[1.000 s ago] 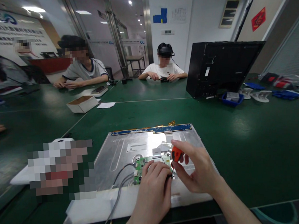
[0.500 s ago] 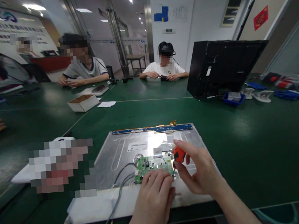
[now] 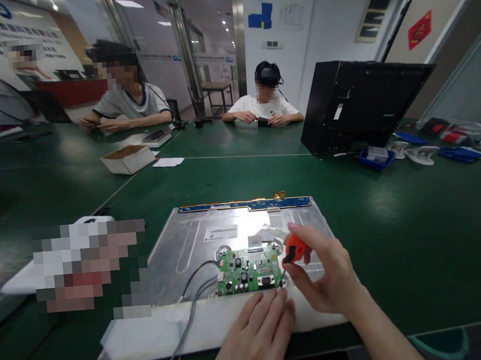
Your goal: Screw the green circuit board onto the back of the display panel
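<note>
A green circuit board (image 3: 251,267) lies on the silvery metal back of a display panel (image 3: 170,263). My right hand (image 3: 333,270) pinches the orange and black handle of a screwdriver (image 3: 295,248) between thumb and fingers. Its thin shaft slants down to the board's lower right corner, beside a blue-grey connector. My left hand (image 3: 258,331) rests with fingers stretched out on the white strip (image 3: 161,333) along the panel's near edge, fingertips just below the board. Dark cables (image 3: 193,303) run from the board's left side toward me.
A large black monitor (image 3: 368,103) stands at the back right, near a blue tray (image 3: 376,158). An open white box (image 3: 126,159) is at the back left. Two people sit across the green table (image 3: 408,244). A pixelated object lies left of the panel.
My left hand has slid back off the board toward me, uncovering its lower edge and connector. My right hand with the screwdriver has shifted slightly to the right.
</note>
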Demonstrator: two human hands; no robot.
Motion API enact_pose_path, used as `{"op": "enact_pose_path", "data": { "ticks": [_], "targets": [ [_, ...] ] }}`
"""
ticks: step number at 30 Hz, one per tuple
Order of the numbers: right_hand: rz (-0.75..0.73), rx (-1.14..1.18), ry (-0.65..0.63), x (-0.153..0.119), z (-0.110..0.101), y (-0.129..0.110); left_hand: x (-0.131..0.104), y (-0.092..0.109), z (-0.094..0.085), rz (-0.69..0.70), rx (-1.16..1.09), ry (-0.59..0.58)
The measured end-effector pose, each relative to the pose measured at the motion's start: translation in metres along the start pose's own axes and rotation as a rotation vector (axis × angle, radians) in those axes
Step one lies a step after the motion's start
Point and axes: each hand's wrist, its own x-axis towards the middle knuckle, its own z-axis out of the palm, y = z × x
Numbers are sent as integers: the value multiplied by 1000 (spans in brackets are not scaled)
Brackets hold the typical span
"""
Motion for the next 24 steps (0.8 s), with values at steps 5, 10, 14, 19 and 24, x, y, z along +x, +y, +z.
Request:
{"op": "enact_pose_path", "data": {
  "ticks": [5, 10, 14, 19, 24],
  "targets": [
    [1, 17, -9, 0, -2, -2, -2, 3, 1, -25, 19, -71],
    [-20, -31, 31, 0, 2, 0, -4, 4, 2, -60, 3, -121],
    [-22, -41, 24, 0, 2, 2, -5, 3, 3, -60, -10, -141],
    [2, -37, 5, 0, 0, 0, -5, 3, 6, -46, 34, -87],
    [35, -29, -13, -1, -1, -1, -4, 2, 3, -44, 15, -91]
  ]
}}
